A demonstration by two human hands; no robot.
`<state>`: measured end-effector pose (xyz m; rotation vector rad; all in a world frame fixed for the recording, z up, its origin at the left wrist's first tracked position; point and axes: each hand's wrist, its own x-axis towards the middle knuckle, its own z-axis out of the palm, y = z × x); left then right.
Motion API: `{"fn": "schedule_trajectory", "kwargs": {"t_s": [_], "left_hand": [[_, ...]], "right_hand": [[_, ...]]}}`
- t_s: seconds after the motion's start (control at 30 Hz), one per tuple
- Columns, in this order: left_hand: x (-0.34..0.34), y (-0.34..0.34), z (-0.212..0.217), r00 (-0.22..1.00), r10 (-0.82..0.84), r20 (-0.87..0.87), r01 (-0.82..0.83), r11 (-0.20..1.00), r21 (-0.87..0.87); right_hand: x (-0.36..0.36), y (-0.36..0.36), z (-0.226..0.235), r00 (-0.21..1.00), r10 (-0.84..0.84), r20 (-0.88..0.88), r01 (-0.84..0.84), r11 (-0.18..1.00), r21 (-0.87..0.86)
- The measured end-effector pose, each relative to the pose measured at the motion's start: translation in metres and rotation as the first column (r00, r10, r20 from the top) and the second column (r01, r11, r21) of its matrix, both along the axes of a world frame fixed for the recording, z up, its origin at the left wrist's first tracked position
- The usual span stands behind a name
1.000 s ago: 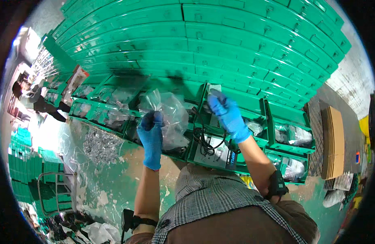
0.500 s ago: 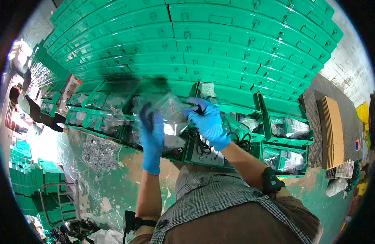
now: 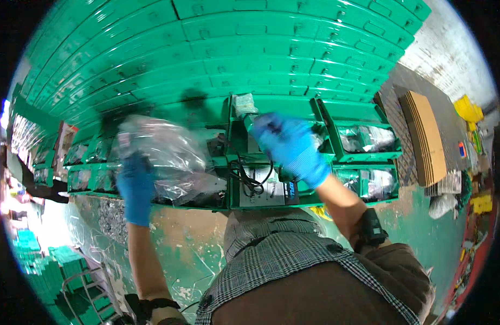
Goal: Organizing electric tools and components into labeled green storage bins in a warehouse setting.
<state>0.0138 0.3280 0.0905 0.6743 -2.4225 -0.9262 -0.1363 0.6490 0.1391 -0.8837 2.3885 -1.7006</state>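
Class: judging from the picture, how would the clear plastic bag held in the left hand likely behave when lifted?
The clear plastic bag looks crumpled and probably floppy. Its glossy film may slip against the gloved left hand. Dark contents sag low, so it likely swings.

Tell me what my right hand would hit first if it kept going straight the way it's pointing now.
Probably the open green bin right ahead of your right hand, or the small wrapped package at its back. The blue-gloved fingers point up and left toward it, but motion blur leaves the depth unclear.

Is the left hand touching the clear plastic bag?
Touching. In the head view the gloved left hand grips the lower left edge of the clear plastic bag, its fingers overlapping the crumpled film with no gap.
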Motion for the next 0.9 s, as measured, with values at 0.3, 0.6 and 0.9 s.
{"fn": "schedule_trajectory", "kwargs": {"t_s": [0.3,0.6,0.9], "left_hand": [[0.003,0.027,-0.054,0.945,0.082,-0.315,-0.059,0.995,0.082],[-0.054,0.120,-0.100,0.948,-0.292,-0.130,0.319,0.849,0.420],[-0.137,0.198,-0.123,0.910,-0.392,-0.134,0.393,0.715,0.578]], "right_hand": [[-0.031,0.101,-0.080,0.840,-0.281,0.464,-0.081,0.780,0.621],[-0.044,0.097,-0.062,0.767,-0.265,0.584,-0.352,0.586,0.729],[0.028,0.105,-0.122,-0.161,0.381,0.910,0.498,0.828,-0.259]]}}
